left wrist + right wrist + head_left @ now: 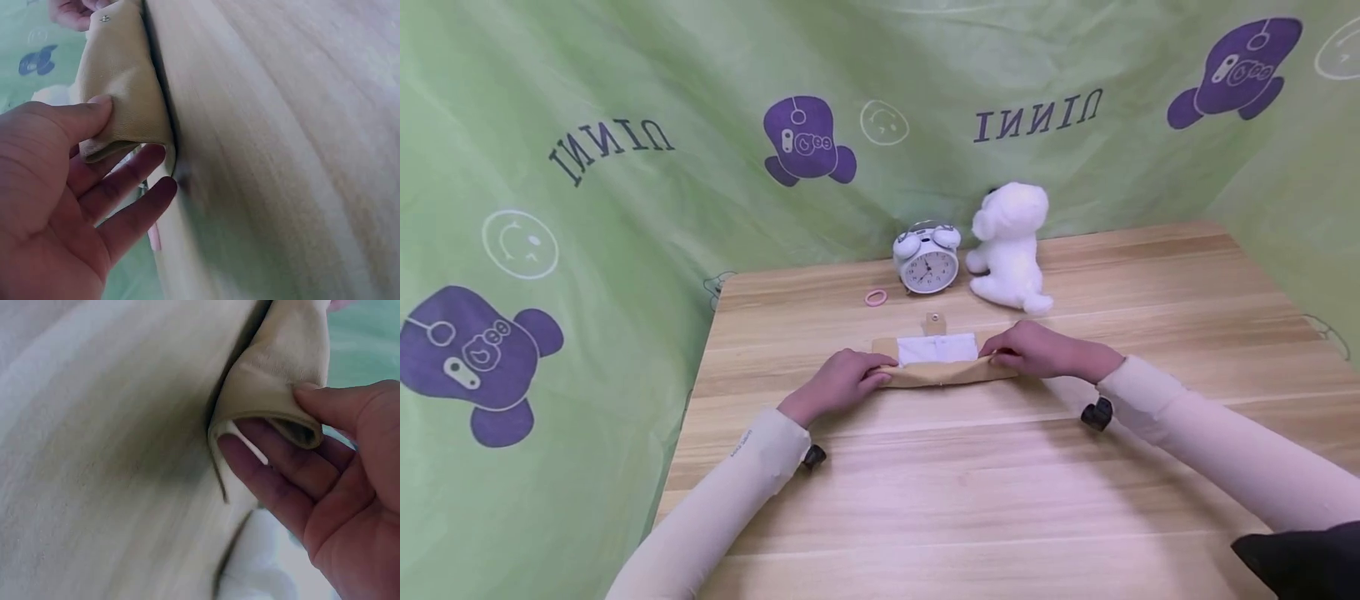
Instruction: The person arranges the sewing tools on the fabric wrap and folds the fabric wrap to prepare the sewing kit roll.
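Observation:
A tan fabric wrap (951, 374) lies across the table with its near edge rolled up and over. Part of a white folded piece (937, 347) shows inside it, and a tan tab with a metal snap (935, 323) sticks out at the far side. At the wrap's left end, my left hand (838, 383) pinches the fold, thumb on top and fingers beneath, as the left wrist view shows. My right hand (1047, 350) pinches the right end the same way. In the right wrist view, the wrap's end (269, 381) curls open around the fingers.
Behind the wrap stand a white twin-bell alarm clock (928, 268) and a white plush dog (1011, 246). A pink ring-shaped band (876, 297) lies left of the clock. Green printed curtain (700, 75) hangs around the wooden table (925, 500).

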`<state>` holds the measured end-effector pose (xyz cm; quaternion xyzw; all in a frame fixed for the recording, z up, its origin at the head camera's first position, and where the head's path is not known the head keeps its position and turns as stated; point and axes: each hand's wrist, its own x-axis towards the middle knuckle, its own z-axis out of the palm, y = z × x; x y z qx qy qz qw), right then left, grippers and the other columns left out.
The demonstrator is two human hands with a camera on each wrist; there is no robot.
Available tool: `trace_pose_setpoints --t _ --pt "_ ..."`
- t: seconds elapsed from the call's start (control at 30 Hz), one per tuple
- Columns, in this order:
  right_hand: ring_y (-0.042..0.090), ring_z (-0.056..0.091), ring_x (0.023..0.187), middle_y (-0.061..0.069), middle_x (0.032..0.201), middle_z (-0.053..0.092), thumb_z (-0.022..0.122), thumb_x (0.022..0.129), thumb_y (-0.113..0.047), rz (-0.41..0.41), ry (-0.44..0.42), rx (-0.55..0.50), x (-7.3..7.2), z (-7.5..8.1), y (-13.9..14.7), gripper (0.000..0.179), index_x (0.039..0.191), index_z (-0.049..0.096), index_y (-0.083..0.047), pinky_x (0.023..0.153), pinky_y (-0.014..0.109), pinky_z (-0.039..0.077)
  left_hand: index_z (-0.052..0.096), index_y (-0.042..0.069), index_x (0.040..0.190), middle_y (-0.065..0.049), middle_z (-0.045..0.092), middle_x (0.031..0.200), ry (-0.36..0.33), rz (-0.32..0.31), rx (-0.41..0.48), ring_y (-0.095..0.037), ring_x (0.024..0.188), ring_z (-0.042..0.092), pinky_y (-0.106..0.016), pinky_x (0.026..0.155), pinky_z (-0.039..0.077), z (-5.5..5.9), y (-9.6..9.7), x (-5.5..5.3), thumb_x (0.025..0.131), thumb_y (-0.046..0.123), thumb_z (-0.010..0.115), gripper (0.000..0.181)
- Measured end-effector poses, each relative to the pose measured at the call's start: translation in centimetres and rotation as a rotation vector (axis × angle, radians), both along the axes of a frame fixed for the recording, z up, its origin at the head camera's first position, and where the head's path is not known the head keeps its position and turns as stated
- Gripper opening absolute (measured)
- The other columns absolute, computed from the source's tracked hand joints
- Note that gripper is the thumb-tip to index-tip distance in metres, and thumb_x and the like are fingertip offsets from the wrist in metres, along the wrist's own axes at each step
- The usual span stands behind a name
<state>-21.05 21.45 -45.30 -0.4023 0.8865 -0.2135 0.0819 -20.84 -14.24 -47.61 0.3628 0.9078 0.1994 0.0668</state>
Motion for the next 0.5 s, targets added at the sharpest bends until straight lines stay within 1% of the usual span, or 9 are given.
trace_pose_setpoints --t 0.1,0.2,0.3,0.4,0.5 --pt "0.002 0.059 0.075 -0.004 0.088 0.075 0.065 0.095 -0.008 -0.013 -0.059 -0.011 -0.6 -0.3 0.2 0.013 0.102 0.075 -0.011 0.072 0.027 0.054 0.072 0.020 0.112 0.006 0.068 0.078 -0.050 0.023 0.028 -0.010 0.072 0.058 -0.032 0.078 0.052 -0.2 -0.2 -0.5 0.099 0.033 0.062 0.021" --pt "0.001 0.055 0.071 -0.005 0.083 0.071 0.063 0.095 -0.005 -0.022 -0.102 -0.038 -1.0 -0.5 0.3 0.013 0.100 0.074 -0.010 0.069 0.026 0.051 0.070 0.020 0.095 0.009 0.058 0.066 -0.099 0.037 0.064 -0.006 0.062 0.051 -0.026 0.068 0.046 -0.2 -0.2 -1.2 0.099 0.034 0.062 0.016" --pt "0.002 0.051 0.068 -0.004 0.080 0.068 0.061 0.095 -0.003 -0.046 -0.119 -0.053 -1.3 -0.6 0.3 0.013 0.098 0.073 -0.008 0.068 0.026 0.049 0.065 0.019 0.086 0.009 0.054 0.062 -0.135 0.035 0.097 -0.005 0.058 0.048 -0.023 0.064 0.043 0.0 -0.2 -1.8 0.099 0.032 0.063 0.018" --pt "0.004 0.056 0.073 -0.002 0.084 0.070 0.060 0.096 -0.003 -0.073 -0.118 -0.047 -1.5 -0.7 0.2 0.014 0.099 0.073 -0.007 0.072 0.029 0.051 0.063 0.016 0.083 0.008 0.054 0.062 -0.165 0.040 0.105 -0.005 0.057 0.048 -0.022 0.063 0.042 0.3 -0.2 -2.3 0.099 0.029 0.062 0.021" --pt "0.010 0.063 0.081 0.002 0.090 0.074 0.060 0.096 -0.003 -0.103 -0.131 -0.041 -1.7 -0.8 0.1 0.014 0.101 0.073 -0.005 0.078 0.034 0.055 0.064 0.013 0.083 0.006 0.055 0.061 -0.201 0.067 0.097 -0.006 0.056 0.049 -0.022 0.062 0.043 0.6 -0.1 -2.7 0.100 0.027 0.061 0.022"
